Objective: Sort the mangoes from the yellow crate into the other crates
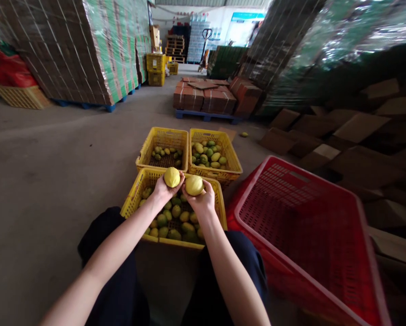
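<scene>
My left hand [162, 190] is closed round a yellow lemon [172, 177], held up with the palm beneath it. Close beside it, my right hand [205, 199] grips a second, paler lemon [194, 185]. Both hands are above the far part of the near yellow crate [182, 244], where several green and yellow lemons [176, 211] lie. Beyond stand two more yellow crates. The far-left crate [143, 151] has a few small fruits with its floor partly showing, and the far-right crate [235, 159] holds a larger heap of lemons.
A large red crate [291, 174] stands at my right. Flattened cardboard [325, 131] is heaped behind it. One fruit [244, 134] lies on the floor. Ahead, bundled cardboard [219, 100] rests on a blue pallet [206, 115]. Wrapped stacks [74, 50] rise on both sides.
</scene>
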{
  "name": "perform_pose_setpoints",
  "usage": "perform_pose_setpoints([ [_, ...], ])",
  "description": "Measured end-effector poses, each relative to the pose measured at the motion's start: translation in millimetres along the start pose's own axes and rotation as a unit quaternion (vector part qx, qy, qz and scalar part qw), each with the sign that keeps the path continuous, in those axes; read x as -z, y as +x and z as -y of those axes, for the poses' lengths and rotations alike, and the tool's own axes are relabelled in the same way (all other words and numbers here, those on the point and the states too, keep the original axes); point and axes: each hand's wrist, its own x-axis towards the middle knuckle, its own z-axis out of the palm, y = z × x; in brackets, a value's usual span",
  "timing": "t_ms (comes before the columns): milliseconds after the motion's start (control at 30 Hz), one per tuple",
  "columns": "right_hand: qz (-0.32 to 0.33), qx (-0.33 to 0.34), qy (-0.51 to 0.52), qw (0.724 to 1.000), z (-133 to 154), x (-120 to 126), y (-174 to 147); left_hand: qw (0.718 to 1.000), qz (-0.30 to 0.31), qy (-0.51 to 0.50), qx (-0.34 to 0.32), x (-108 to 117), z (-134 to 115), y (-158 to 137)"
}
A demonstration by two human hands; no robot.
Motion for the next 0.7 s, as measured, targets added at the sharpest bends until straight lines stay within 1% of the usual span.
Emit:
perform_pose_setpoints([
  [67,-0.033,-0.016,0.006,0.999,0.8,0.1,-0.8,0.999,0.002,0.033,0.0,1.3,-0.3,-0.2],
  [133,-0.065,-0.017,0.011,0.998,5.9,2.7,-0.6,0.992,0.0,0.126,0.004,9.4,3.9,-1.3],
  [167,-0.08,-0.009,0.013,0.997,10.3,5.2,-0.3,0.982,-0.004,0.187,0.016,17.1,8.3,-2.6],
  [233,-0.11,0.018,0.016,0.994,21.6,12.0,0.0,0.948,-0.015,0.31,0.076,40.0,21.8,-6.9],
  [267,-0.122,0.032,0.015,0.992,27.9,15.9,-0.3,0.926,-0.024,0.357,0.122,54.5,30.4,-9.6],
  [300,-0.129,0.043,0.014,0.991,34.0,19.8,-1.1,0.896,-0.034,0.404,0.18,70.0,39.4,-12.4],
  [367,-0.13,0.051,0.01,0.99,44.6,27.1,-4.2,0.848,-0.043,0.462,0.255,99.4,55.5,-16.6],
  [400,-0.128,0.05,0.007,0.99,48.6,30.3,-6.2,0.824,-0.043,0.492,0.278,110.5,60.7,-17.3],
  [433,-0.126,0.048,0.003,0.991,51.7,33.3,-8.2,0.804,-0.044,0.518,0.288,117.7,62.6,-16.6],
  [467,-0.123,0.047,-0.002,0.991,53.9,35.9,-10.1,0.789,-0.043,0.54,0.29,119.9,60.7,-14.5],
  [500,-0.118,0.045,-0.01,0.992,55.3,38.4,-11.7,0.788,-0.043,0.55,0.275,117.0,54.4,-11.1],
  [533,-0.112,0.046,-0.018,0.992,56.2,40.6,-12.8,0.802,-0.045,0.544,0.243,109.3,43.8,-6.7],
  [567,-0.105,0.047,-0.026,0.993,56.6,42.5,-13.3,0.824,-0.042,0.527,0.204,97.8,29.6,-1.7],
  [600,-0.099,0.048,-0.031,0.993,56.7,44.2,-13.3,0.868,-0.048,0.478,0.123,84.0,13.0,3.3],
  [633,-0.097,0.048,-0.034,0.994,56.6,45.5,-12.9,0.901,-0.054,0.428,0.052,69.6,-4.5,7.6],
  [667,-0.099,0.047,-0.034,0.993,56.3,46.4,-12.2,0.921,-0.047,0.387,-0.027,56.2,-20.9,10.8],
  [700,-0.105,0.044,-0.032,0.993,55.9,46.9,-11.4,0.925,-0.052,0.367,-0.08,45.1,-34.4,12.4],
])
